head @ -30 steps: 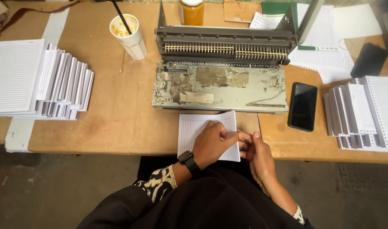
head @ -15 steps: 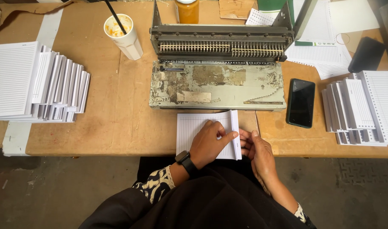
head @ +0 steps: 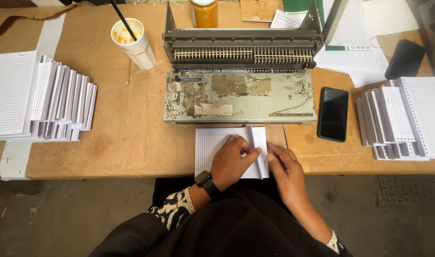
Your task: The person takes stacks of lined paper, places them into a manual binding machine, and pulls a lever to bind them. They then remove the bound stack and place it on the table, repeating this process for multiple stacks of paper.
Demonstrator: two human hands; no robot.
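Now right hand [head: 286,173] left lined sheets [head: 217,145].

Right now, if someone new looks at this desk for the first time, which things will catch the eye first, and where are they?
The worn grey binding machine with its row of metal teeth stands at the middle of the wooden table. Just in front of it, the left hand and right hand rest on a small stack of lined sheets at the table's near edge. Fanned piles of lined paper lie far left, and a black phone lies right of the machine.
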